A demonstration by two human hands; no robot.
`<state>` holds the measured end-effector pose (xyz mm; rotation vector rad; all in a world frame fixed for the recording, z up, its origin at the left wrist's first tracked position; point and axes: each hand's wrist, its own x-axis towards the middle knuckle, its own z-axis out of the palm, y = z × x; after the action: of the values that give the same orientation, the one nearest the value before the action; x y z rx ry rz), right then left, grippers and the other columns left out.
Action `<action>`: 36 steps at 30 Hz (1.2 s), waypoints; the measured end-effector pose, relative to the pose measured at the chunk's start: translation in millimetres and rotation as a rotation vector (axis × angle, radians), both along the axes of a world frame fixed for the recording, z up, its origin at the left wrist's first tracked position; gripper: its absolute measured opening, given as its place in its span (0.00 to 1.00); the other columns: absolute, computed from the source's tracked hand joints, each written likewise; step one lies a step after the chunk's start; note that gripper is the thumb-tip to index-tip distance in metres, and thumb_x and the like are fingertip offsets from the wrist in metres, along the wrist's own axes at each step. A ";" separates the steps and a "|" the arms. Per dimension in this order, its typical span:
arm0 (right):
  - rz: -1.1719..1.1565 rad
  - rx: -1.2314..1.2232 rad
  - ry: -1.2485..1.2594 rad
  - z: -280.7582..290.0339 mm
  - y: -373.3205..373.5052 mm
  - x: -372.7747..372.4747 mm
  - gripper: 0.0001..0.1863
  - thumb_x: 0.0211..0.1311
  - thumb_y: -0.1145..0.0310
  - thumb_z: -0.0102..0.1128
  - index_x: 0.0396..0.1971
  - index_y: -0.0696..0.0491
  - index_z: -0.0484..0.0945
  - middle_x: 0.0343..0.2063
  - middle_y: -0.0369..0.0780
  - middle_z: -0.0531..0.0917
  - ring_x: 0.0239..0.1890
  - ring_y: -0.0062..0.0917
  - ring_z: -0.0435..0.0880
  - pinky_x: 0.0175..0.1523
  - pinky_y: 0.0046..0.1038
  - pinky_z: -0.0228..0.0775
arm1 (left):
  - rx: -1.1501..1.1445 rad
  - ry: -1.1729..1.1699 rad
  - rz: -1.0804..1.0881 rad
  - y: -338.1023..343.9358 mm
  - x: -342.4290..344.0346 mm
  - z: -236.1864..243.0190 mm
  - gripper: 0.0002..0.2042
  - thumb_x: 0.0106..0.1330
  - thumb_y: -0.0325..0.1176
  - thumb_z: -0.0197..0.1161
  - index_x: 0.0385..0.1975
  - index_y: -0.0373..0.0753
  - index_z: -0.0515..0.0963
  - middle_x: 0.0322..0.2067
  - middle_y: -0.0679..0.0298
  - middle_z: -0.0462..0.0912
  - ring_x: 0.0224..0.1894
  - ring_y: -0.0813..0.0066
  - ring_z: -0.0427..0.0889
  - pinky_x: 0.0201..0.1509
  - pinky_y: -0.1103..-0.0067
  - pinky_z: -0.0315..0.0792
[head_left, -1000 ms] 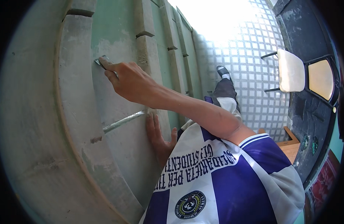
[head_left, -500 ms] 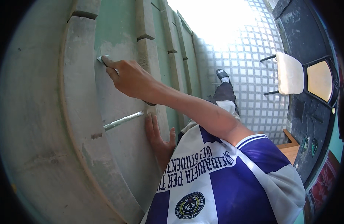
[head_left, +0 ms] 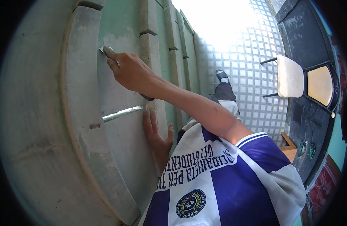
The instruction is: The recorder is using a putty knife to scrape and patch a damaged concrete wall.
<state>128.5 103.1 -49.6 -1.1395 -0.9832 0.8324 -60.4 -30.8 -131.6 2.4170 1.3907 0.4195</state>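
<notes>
My right hand point(head_left: 129, 71) is closed on a putty knife, its metal blade point(head_left: 103, 49) against a grey-coated panel point(head_left: 120, 94) where the grey meets bare green board point(head_left: 118, 19). A dark piece shows under my wrist; I cannot make out whether it belongs to the knife. Lower down, my left hand point(head_left: 157, 137) rests with fingers apart on the same panel, fingertips touching it beside a raised plastered strip point(head_left: 151, 49). A shiny silvery band point(head_left: 122, 113) crosses the panel just left of those fingertips.
Several more raised strips point(head_left: 172, 30) run along the green surface. At the right, past my leg and sandal point(head_left: 221, 74), lie a tiled floor point(head_left: 248, 75), a pale padded chair point(head_left: 289, 75) against a dark scuffed surface point(head_left: 297, 26), and a wooden piece point(head_left: 288, 148) near my sleeve.
My right hand and the blade have shifted slightly up the panel. My left hand stays against the surface. The whole view has shifted slightly.
</notes>
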 end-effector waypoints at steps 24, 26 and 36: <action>0.050 -0.095 -0.054 10.9 0.7 14.7 0.23 0.75 0.62 0.43 0.67 0.48 0.69 0.22 0.51 0.82 0.15 0.33 0.80 0.29 0.36 0.78 | 0.089 0.021 -0.053 0.3 -6.1 -6.0 0.37 0.57 0.38 0.66 0.69 0.37 0.63 0.70 0.48 0.61 0.72 0.47 0.59 0.74 0.58 0.54; 0.128 -0.171 -0.032 8.7 -1.7 15.4 0.24 0.75 0.61 0.43 0.67 0.47 0.69 0.22 0.50 0.82 0.14 0.32 0.79 0.27 0.35 0.78 | 0.085 0.026 -0.033 -0.8 -6.6 -6.9 0.37 0.57 0.38 0.67 0.69 0.37 0.63 0.70 0.48 0.61 0.72 0.47 0.58 0.74 0.58 0.54; 0.090 -0.138 -0.060 3.4 -2.5 12.9 0.24 0.75 0.60 0.42 0.67 0.46 0.69 0.18 0.46 0.79 0.12 0.30 0.77 0.22 0.34 0.77 | 0.116 -0.004 -0.043 -2.8 -11.1 -11.0 0.37 0.57 0.37 0.67 0.69 0.38 0.63 0.69 0.49 0.61 0.72 0.49 0.59 0.74 0.59 0.54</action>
<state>141.4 100.6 -46.2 -1.2518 -1.0453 0.9548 -71.5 -33.6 -142.6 2.5322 1.3449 0.5071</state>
